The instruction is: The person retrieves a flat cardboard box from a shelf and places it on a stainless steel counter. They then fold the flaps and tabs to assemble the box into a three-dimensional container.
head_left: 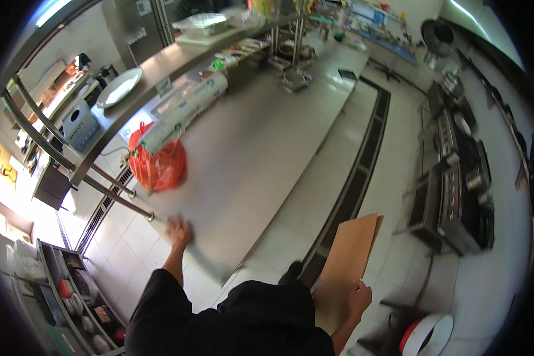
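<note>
Brown cardboard (345,249) held low at the person's right, beside the metal surface (249,160)

The right hand (359,296) has its fingers clenched on the cardboard's outer edge, probably to carry it clear of the surface; the left hand (178,231), fingers spread and grasping nothing, seems braced on the surface's near end

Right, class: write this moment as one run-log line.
left hand: open, at near edge of steel table | right hand: gripping brown cardboard | on table: red plastic bag
</note>
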Motion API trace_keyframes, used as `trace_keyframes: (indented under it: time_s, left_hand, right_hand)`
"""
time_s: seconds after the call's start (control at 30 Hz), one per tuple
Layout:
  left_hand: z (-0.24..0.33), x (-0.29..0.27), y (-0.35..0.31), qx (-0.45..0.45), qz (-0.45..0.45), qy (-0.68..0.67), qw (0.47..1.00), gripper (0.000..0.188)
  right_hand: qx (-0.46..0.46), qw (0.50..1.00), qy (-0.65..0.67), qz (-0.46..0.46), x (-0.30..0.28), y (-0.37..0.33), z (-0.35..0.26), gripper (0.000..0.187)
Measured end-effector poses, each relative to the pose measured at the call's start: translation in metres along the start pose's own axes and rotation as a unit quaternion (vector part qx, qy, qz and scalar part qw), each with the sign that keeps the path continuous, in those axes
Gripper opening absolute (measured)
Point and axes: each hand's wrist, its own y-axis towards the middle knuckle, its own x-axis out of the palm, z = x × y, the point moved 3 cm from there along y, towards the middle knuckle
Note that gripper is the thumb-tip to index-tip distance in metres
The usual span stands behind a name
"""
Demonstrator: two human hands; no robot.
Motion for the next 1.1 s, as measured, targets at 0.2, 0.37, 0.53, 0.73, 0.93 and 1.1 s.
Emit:
trace_keyframes:
  time_s: [0.2,0.37,0.53,0.73,0.93,1.1]
  left_hand:
    - [-0.076,0.043,-0.147,-0.428,-0.025,-0.156,0.890,0.093]
    - [-0.057,0.079,-0.258,-0.608,0.166,-0.222,0.744,0.080]
    - [-0.003,0.052,-0.220,-0.443,0.419,-0.224,0.760,0.045]
    - [0.129,0.012,-0.085,-0.337,0.508,-0.413,0.676,0.035]
    - [0.220,0.041,-0.034,-0.325,0.056,-0.829,0.452,0.062]
    - [0.220,0.033,-0.048,-0.360,0.083,-0.637,0.677,0.066]
  right_hand:
    - [-0.201,0.974,0.070,0.072,-0.030,0.168,-0.067,0.022]
    - [-0.397,0.912,0.074,0.075,-0.097,0.280,-0.202,0.018]
    - [-0.567,0.811,0.132,0.048,-0.091,0.320,-0.330,0.014]
    - [-0.687,0.712,0.134,-0.062,0.050,0.347,-0.416,0.022]
    - [-0.819,0.541,-0.011,-0.190,0.139,0.322,-0.450,0.015]
    - [-0.803,0.529,0.102,-0.257,0.152,0.330,-0.468,0.015]
